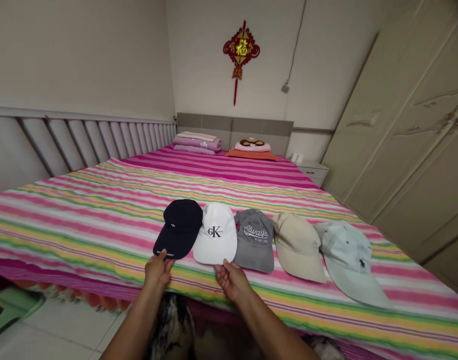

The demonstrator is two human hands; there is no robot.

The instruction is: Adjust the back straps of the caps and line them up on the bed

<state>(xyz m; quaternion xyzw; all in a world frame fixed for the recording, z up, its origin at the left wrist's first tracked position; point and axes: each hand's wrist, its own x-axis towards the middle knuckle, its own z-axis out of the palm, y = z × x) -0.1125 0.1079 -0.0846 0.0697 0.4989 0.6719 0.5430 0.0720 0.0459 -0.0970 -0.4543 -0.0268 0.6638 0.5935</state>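
Several baseball caps lie in a row across a rainbow-striped bedspread (101, 220), with their brims toward me. From left to right are a navy cap (180, 225), a white cap with a black CK logo (216, 235), a grey cap with "Always" embroidered on it (254, 240), a beige cap (298, 245) and a pale blue cap with a dark logo (349, 260). My left hand (158, 271) has its fingertips at the navy brim. I cannot tell whether they grip it. My right hand (232, 281) lies at the white cap's brim, fingers apart.
Folded pink bedding (197, 143) and a small pillow (252, 146) lie at the far end by the headboard (232, 127). A slatted wall panel (82, 142) runs along the left, a wardrobe (401, 125) stands right, and a green stool (11, 310) sits on the floor.
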